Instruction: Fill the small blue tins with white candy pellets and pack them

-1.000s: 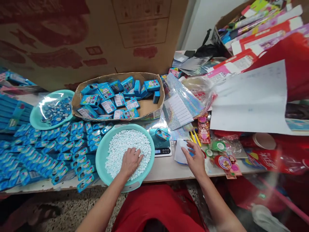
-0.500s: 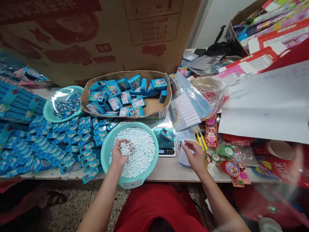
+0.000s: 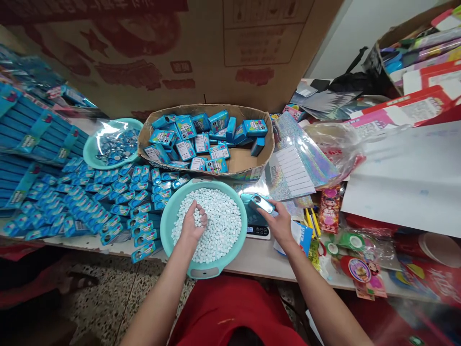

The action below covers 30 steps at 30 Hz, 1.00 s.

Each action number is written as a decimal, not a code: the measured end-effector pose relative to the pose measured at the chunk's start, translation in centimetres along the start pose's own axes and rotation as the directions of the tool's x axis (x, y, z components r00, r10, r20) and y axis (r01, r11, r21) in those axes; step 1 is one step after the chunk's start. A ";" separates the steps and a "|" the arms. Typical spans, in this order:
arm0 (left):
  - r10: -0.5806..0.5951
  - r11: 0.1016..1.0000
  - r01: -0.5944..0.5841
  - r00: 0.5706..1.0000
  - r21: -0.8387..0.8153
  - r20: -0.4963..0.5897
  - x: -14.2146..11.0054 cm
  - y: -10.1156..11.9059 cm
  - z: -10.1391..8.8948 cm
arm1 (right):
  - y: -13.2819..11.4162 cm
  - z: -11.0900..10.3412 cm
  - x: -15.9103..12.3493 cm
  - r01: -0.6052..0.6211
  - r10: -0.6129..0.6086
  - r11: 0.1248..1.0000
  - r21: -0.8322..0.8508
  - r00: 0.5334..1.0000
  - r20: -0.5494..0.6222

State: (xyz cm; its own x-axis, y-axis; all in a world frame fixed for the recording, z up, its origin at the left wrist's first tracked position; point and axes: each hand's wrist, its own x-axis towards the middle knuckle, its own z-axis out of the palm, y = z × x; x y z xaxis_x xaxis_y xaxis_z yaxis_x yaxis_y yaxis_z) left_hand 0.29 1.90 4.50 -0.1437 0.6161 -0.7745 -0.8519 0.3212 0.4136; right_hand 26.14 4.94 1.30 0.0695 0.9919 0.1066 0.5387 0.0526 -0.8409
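Note:
My left hand (image 3: 192, 223) is over the turquoise basin (image 3: 242, 218), fingers curled around a small heap of white candies. Loose white candies (image 3: 221, 226) fill the basin below it. My right hand (image 3: 280, 222) pinches a small blue candy box (image 3: 262, 203) with a silvery round-holed top, tilted over the digital scale (image 3: 258, 232). Whether the box still touches the scale's plate, I cannot tell. Under my right wrist lies a blue-and-white piece of packaging (image 3: 304, 238).
Several blue boxes stand in rows (image 3: 140, 226) left of the basin. Behind are a cut-down carton (image 3: 237, 166) of finished-looking blue boxes and a second turquoise bowl (image 3: 88, 154) of small lids. Holographic sheets (image 3: 309, 158), yellow cutters (image 3: 312, 222) and tape rolls (image 3: 355, 241) lie right.
My right hand has moved up and left from the white paper and taken hold of the box on the scale. My left fingers have curled further around the candies. The view has shifted.

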 end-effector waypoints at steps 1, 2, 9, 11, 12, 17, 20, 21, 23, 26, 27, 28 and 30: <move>-0.005 1.000 0.005 1.000 -0.008 -0.008 -0.6 0.1 0.3 | -1.0 -0.2 -0.1 0.030 -0.031 1.000 -0.006 0.999 -0.025; -0.006 1.000 0.005 1.000 -0.018 -0.007 -1.3 0.3 0.7 | -2.2 -0.6 -0.3 0.076 -0.077 0.997 -0.014 0.996 -0.038; 0.358 0.933 -0.360 0.923 -0.013 0.144 -6.1 0.4 4.9 | -9.6 1.1 -3.5 0.346 -0.344 0.938 0.035 0.906 0.248; 0.477 0.871 -0.489 0.862 0.035 0.172 -6.2 -0.2 5.3 | -10.2 2.6 -4.3 0.358 -0.351 0.933 0.027 0.892 0.284; 0.518 0.842 -0.535 0.836 0.063 0.179 -6.0 -0.5 5.3 | -10.3 3.2 -4.5 0.359 -0.350 0.933 0.021 0.890 0.292; 0.591 0.793 -0.603 0.796 0.086 0.130 -5.1 -1.0 4.5 | -10.4 4.6 -4.9 0.349 -0.337 0.937 0.014 0.892 0.301; 0.572 0.816 -0.577 0.816 0.046 0.083 -5.0 -0.6 4.6 | -10.4 4.6 -4.7 0.339 -0.324 0.941 0.005 0.893 0.311; 0.560 0.826 -0.563 0.826 0.032 0.070 -5.1 -0.4 4.7 | -10.4 4.6 -4.7 0.335 -0.320 0.942 0.007 0.893 0.315; 0.522 0.852 -0.524 0.850 0.011 0.071 -5.1 0.1 4.8 | -10.3 4.5 -4.6 0.320 -0.312 0.947 0.025 0.897 0.314; 0.500 0.855 -0.510 0.859 0.093 0.110 -4.6 1.0 4.1 | -10.0 4.2 -4.4 0.282 -0.292 0.956 0.077 0.911 0.292; 0.507 0.827 -0.524 0.852 0.204 0.130 -4.3 1.3 3.6 | -9.9 4.1 -4.3 0.271 -0.285 0.959 0.087 0.915 0.285; 0.520 0.765 -0.540 0.840 0.353 0.157 -4.0 1.5 2.9 | -9.8 3.9 -4.2 0.263 -0.278 0.961 0.089 0.919 0.279; 0.546 0.525 -0.546 0.804 0.653 0.234 -3.4 1.8 1.5 | -9.7 3.7 -4.0 0.259 -0.269 0.963 0.073 0.925 0.268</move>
State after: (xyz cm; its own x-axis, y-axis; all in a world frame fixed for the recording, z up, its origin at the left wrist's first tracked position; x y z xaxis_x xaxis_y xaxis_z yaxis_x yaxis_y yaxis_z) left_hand 0.05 1.49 8.58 -0.4629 0.8393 -0.2850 -0.0398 0.3016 0.9526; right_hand 17.55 0.87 7.04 -0.3062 0.9343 0.1826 0.4757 0.3163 -0.8208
